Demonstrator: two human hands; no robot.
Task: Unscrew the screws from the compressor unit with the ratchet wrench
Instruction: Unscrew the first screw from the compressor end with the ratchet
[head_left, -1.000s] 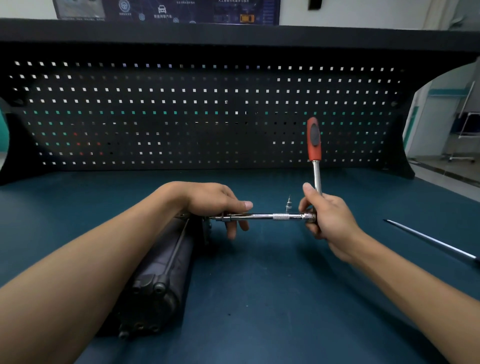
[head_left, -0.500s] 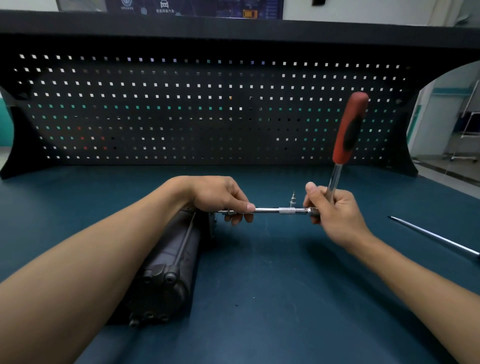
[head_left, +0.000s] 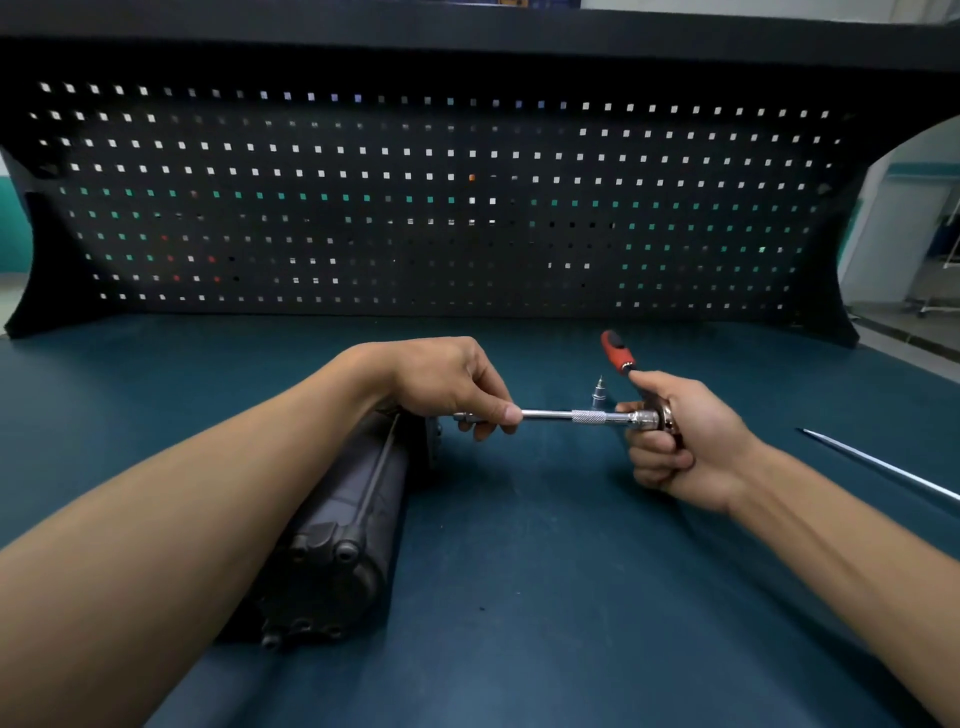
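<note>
Currently on the dark teal worktop (head_left: 545, 597):

- Compressor (head_left: 337, 525): black and cylindrical, lying lengthwise under the left forearm. Its near end shows bolt heads, and its far end sits below the left hand.
- Wrench (head_left: 617, 355): red-and-black grip pointing up and away. The head meets a chrome extension bar (head_left: 561, 414) that runs level leftward to the compressor's far end. The bar's tip is hidden by fingers, so I cannot tell whether it sits on a screw.
- Left hand (head_left: 447, 384): thumb and fingers pinch the bar's left end.
- Right hand (head_left: 680, 441): fingers curled round the wrench at its head, thumb along the shaft.
- Small metal bit (head_left: 600, 392): upright, just behind the bar.
- Thin metal rod (head_left: 883, 465): lying at the right, well apart.
- Black pegboard (head_left: 467, 208): standing along the back edge.
</note>
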